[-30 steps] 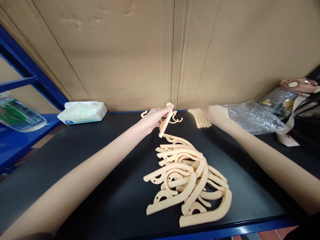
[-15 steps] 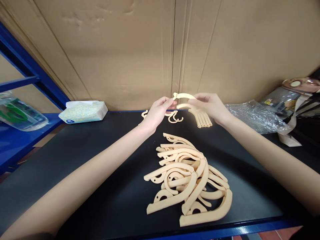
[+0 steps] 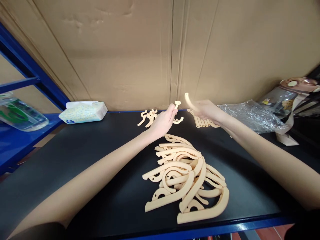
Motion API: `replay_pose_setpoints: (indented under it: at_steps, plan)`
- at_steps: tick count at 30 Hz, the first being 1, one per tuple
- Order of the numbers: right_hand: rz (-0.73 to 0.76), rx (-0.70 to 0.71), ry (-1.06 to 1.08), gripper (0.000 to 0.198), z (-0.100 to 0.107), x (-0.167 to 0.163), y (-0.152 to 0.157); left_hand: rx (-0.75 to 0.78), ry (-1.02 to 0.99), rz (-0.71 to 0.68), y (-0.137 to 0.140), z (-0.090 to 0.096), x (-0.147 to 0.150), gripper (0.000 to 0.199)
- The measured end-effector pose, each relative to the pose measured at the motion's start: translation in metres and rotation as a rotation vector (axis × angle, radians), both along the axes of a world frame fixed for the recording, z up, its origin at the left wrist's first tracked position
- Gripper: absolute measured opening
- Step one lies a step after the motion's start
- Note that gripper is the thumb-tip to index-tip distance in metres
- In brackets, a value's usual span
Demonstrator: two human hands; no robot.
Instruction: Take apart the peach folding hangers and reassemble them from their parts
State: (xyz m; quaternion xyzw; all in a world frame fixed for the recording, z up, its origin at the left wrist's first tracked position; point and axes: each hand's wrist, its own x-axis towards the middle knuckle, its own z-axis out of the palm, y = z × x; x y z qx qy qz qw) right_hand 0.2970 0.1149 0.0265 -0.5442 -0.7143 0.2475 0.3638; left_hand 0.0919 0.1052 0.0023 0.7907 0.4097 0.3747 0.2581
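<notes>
My left hand [image 3: 162, 121] is closed on a small beige hook piece [image 3: 177, 103], whose flat rounded end sticks up past the fingertips. To its right, my right hand [image 3: 206, 109] grips a curved beige hanger arm [image 3: 189, 101] by its lower end, the other end pointing up and left. The two pieces are apart. Below both hands lies a heap of beige folding hangers [image 3: 185, 180]. Several loose hooks [image 3: 150, 117] sit behind my left hand, and a row of hanger arms [image 3: 200, 121] lies partly hidden under my right hand.
A tissue pack [image 3: 83, 111] sits at the back left of the black tabletop [image 3: 100, 200]. Crumpled clear plastic [image 3: 252, 116] and a clear bottle with a strap [image 3: 282, 95] are at the right. A cardboard wall [image 3: 125, 53] closes off the back; a blue frame [image 3: 37, 70] stands left.
My hands have moved apart. The hanger arm, earlier held level near the left fingertips, is now tilted upward in my right hand. My left hand has dropped slightly.
</notes>
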Motion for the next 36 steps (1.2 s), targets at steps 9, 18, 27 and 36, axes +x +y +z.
replay_pose_setpoints:
  at_steps: [9, 18, 27, 36]
  plan:
    - [-0.052, -0.068, 0.534, 0.041, 0.009, 0.001, 0.001, -0.082, 0.097, 0.190, 0.041, -0.014, 0.008, 0.026]
    - [-0.103, 0.109, 0.666, 0.023, 0.013, -0.013, -0.007, -0.247, -0.068, -0.040, -0.005, 0.012, 0.008, 0.049]
    - [-0.087, 0.258, 0.304, 0.012, 0.002, -0.013, -0.006, -0.801, -0.647, -0.056, -0.005, 0.020, -0.002, 0.025]
    - [0.043, 0.281, -0.605, 0.027, -0.013, -0.029, -0.022, -0.743, -0.385, -0.007, -0.016, 0.031, 0.000, 0.027]
